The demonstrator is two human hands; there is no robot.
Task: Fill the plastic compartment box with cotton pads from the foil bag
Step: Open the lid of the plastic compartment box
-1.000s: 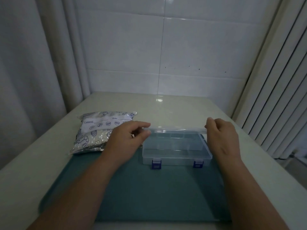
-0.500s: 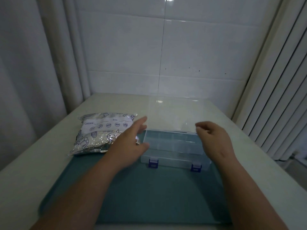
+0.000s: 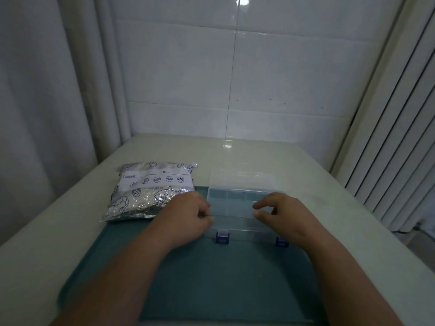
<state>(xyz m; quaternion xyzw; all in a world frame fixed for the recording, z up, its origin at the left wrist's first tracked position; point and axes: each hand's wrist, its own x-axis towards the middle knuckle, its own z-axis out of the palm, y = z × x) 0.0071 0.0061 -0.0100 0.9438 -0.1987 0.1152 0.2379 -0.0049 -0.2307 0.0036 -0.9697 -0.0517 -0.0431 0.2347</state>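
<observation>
while open, box (image 3: pixel 235 208) just beside left fingers (image 3: pixel 203 209)

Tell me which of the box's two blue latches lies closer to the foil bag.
The left blue latch, just below the left hand; the other latch sits further right, by the right hand, away from the foil bag.

"Content:", "Date:" on foil bag (image 3: pixel 150 191)

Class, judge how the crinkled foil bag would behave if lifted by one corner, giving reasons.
The foil bag would probably sag rather than stay stiff: its skin is creased and it bulges unevenly. It is likely light for its size, looking puffy, though its contents are hidden. Lying flat on the table, it should not roll; the shiny foil may slip.
</observation>
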